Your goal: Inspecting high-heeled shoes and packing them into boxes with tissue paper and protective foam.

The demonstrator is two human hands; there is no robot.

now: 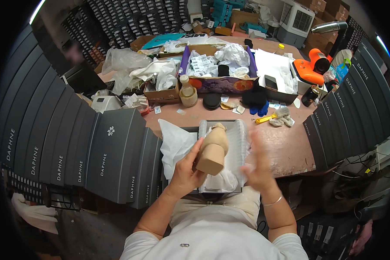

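A beige block-heeled shoe (213, 147) is in my left hand (189, 170), its heel toward me and its toe pointing away. The fingers wrap round its left side. My right hand (260, 167) is raised to the right of the shoe, smeared by motion; its fingers look stretched out with the thumb apart, and nothing shows in it. Under the shoe lies an open dark grey shoe box (203, 125) at the table's front edge. White tissue paper (176, 139) spreads over the box's left side, and translucent wrapping (237, 145) lines its right side.
Dark grey shoe boxes (117, 151) stand in a row at left, with another row (333, 117) at right. Behind are a purple carton (221, 84) of crumpled paper, a bottle (187, 92), a yellow-handled brush (273, 115), black cloth (255, 97) and an orange device (307, 70).
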